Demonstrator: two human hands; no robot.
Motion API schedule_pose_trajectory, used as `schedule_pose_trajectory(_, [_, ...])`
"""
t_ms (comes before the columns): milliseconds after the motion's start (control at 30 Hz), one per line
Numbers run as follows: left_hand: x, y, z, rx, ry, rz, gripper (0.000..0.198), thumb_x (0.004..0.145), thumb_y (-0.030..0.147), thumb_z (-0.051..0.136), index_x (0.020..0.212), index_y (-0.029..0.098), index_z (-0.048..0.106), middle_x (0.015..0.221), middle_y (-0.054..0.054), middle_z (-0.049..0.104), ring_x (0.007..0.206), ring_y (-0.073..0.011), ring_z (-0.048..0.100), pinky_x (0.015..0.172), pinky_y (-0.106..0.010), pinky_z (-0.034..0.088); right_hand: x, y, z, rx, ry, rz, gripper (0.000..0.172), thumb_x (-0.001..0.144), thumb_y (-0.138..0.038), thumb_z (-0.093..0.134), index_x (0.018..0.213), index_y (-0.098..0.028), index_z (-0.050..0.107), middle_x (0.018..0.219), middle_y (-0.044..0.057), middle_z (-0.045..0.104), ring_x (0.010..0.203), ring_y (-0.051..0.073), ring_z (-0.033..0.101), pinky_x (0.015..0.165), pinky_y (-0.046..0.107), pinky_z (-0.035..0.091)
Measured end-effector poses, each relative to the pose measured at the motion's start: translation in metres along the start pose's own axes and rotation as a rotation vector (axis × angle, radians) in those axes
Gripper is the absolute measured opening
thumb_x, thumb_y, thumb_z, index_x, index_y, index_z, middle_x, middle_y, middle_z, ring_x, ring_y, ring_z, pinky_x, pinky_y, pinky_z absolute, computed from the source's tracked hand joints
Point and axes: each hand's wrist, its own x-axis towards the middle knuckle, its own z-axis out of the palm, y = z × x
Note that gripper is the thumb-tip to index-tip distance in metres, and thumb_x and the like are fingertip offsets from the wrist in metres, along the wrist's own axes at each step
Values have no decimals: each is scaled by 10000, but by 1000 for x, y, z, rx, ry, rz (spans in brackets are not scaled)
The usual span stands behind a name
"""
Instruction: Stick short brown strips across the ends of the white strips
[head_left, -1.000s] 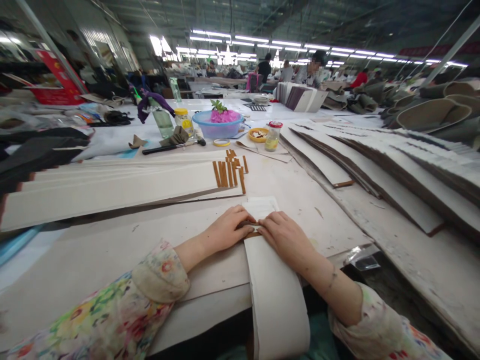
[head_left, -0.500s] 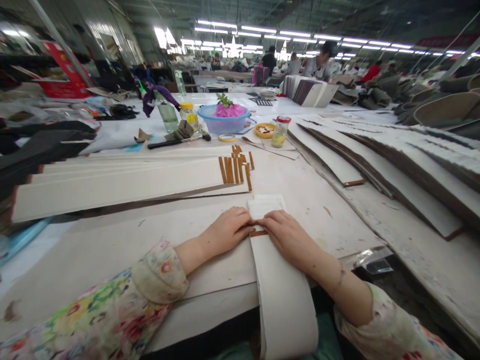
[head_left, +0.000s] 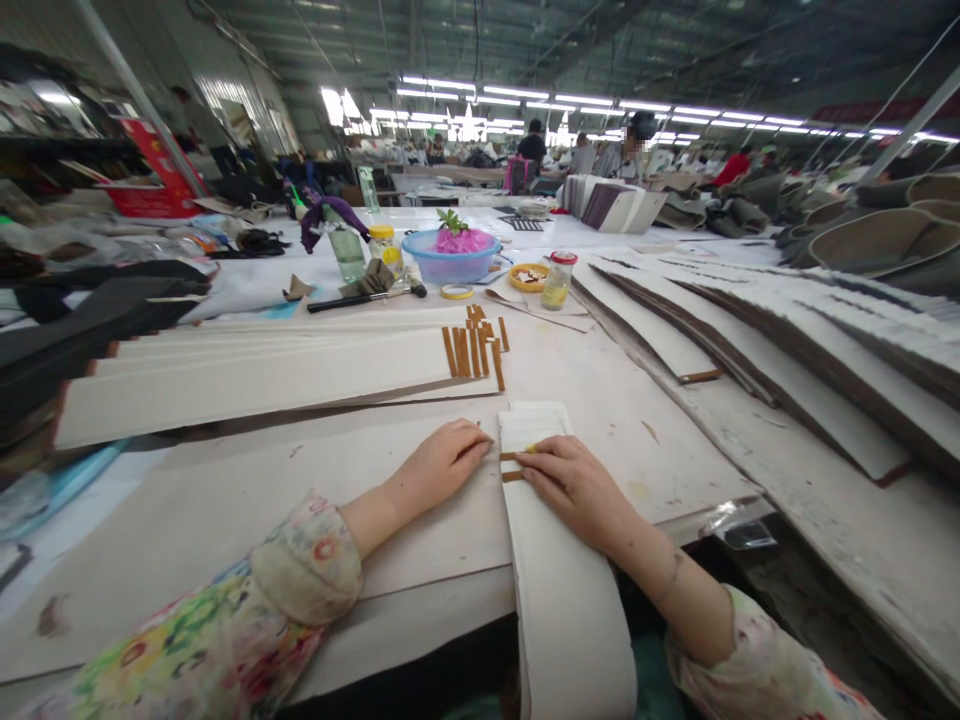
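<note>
A long white panel [head_left: 566, 590] runs from the tabletop down over its front edge toward my lap. Two narrow brown strips lie across it near its far end: a nearer strip [head_left: 511, 477] and a farther strip [head_left: 508, 457]. My right hand [head_left: 577, 490] rests on the panel, fingers closed and pressing on the right end of the farther strip. Something small and yellow shows at those fingertips. Just left of the panel's edge, my left hand [head_left: 450, 462] lies on the table with thumb and fingers together; whatever may be between them is hidden.
Several white panels [head_left: 255, 375] are stacked at left, with loose brown strips [head_left: 471, 350] on their end. More panels [head_left: 780, 350] fan out at right. Behind stand a blue basin [head_left: 450, 262], a red-lidded jar [head_left: 559, 282], a yellow dish [head_left: 529, 277] and a brush [head_left: 367, 298].
My left hand has moved left off the panel, letting go of the farther strip, which now lies flat. My right hand stays on the panel. The view has shifted slightly.
</note>
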Motion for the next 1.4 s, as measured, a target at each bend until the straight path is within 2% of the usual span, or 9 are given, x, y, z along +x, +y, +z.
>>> schedule_pose_trajectory(200, [9, 5, 3, 8, 16, -115, 198, 846, 257, 424, 826, 164, 598, 803, -33, 567, 810, -162, 521, 727, -267, 407, -13, -6, 10, 96, 107, 2, 215, 852, -219, 468, 1005, -194, 618, 934, 72, 586, 893, 187, 518, 806, 352, 455])
schedule_pose_trajectory(433, [20, 12, 8, -61, 37, -207, 151, 773, 288, 500, 693, 165, 539, 698, 7, 554, 651, -130, 495, 588, -233, 374, -13, -3, 10, 137, 139, -27, 194, 837, -175, 483, 970, -181, 623, 929, 64, 599, 877, 169, 528, 805, 324, 455])
schedule_pose_trajectory(567, [22, 22, 5, -153, -13, -178, 133, 773, 263, 476, 695, 163, 514, 665, 30, 543, 573, -97, 455, 548, -211, 354, -15, -6, 8, 130, 176, -29, 174, 843, -174, 470, 913, -166, 628, 910, 67, 607, 857, 162, 532, 795, 312, 452])
schedule_pose_trajectory(733, [27, 31, -10, -346, -178, -162, 178, 804, 323, 439, 799, 155, 499, 693, 28, 521, 592, -92, 449, 550, -203, 361, -17, -9, 7, 94, 228, -45, 167, 846, -180, 463, 803, -166, 624, 851, 62, 618, 808, 156, 544, 752, 295, 455])
schedule_pose_trajectory(900, [53, 38, -18, -371, -361, -231, 375, 832, 431, 403, 1094, 173, 481, 681, 33, 495, 637, -109, 464, 599, -215, 374, -18, -9, 6, 77, 205, -32, 171, 853, -181, 450, 800, -172, 612, 840, 55, 619, 802, 151, 545, 748, 290, 449])
schedule_pose_trajectory(1000, [70, 44, -7, -446, -509, -183, 453, 807, 304, 466, 1222, 150, 370, 661, 42, 514, 579, -92, 453, 576, -204, 378, -18, -10, 5, 64, 199, -23, 187, 855, -189, 443, 760, -170, 603, 797, 55, 611, 782, 160, 543, 736, 304, 448])
schedule_pose_trajectory(1100, [79, 44, 7, -557, -592, -83, 515, 765, 155, 459, 1263, 159, 329, 899, -13, 591, 699, -91, 521, 664, -203, 416, -17, -10, 5, 52, 218, -25, 212, 857, -198, 435, 721, -167, 594, 755, 59, 600, 766, 170, 542, 726, 317, 449])
schedule_pose_trajectory(1200, [79, 40, 12, -415, -528, -76, 515, 717, 108, 467, 1227, 159, 410, 1015, -38, 593, 810, -115, 553, 744, -217, 424, -17, -10, 5, 65, 211, -29, 183, 852, -181, 441, 756, -171, 596, 791, 55, 611, 782, 168, 544, 740, 314, 447])
schedule_pose_trajectory(1400, [73, 35, 14, -46, -378, -30, 318, 656, 146, 546, 969, 160, 601, 935, -31, 622, 839, -163, 556, 755, -241, 431, -17, -11, 4, 80, 202, -13, 161, 842, -161, 452, 761, -171, 591, 815, 54, 616, 790, 158, 541, 742, 305, 448])
